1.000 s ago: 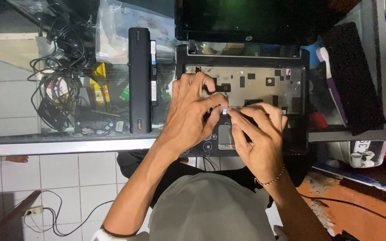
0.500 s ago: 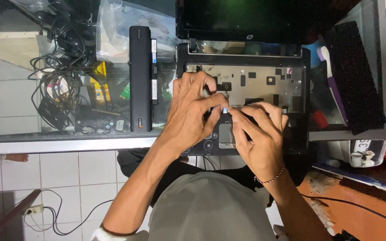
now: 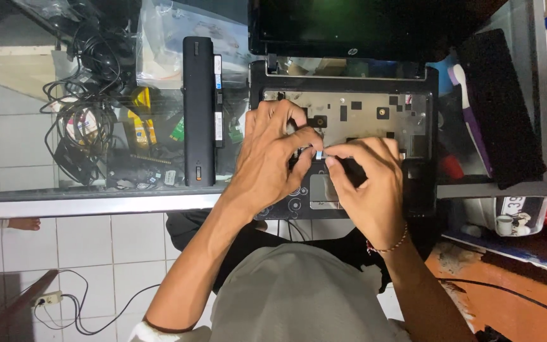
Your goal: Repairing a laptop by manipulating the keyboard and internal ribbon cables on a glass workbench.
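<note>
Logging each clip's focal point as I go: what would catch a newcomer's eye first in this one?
First, the left hand and right hand, fingertips pinched together over an opened laptop whose keyboard is off, baring the metal plate. Next, the long black laptop battery lying on the glass counter left of it, with tangled cables under the glass further left.

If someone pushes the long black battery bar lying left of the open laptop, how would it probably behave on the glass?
The battery bar looks like a rigid block lying flat, so it would probably slide rather than bend or tip. The glass counter seems smooth, so it may slip easily. Its flat underside makes rolling unlikely. Both hands are at the laptop, away from it.
</note>
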